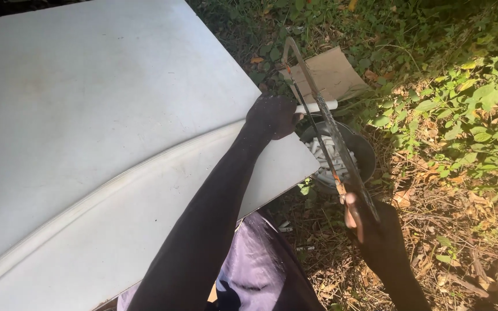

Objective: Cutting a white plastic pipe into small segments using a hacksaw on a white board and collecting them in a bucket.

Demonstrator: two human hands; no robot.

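Pinning white pipe under left hand, hacksaw across

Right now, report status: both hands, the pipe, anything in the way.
Left hand pins white pipe on the white panel's edge. Right hand grips hacksaw, blade across the pipe. Dark bowl of cut pieces sits directly below.
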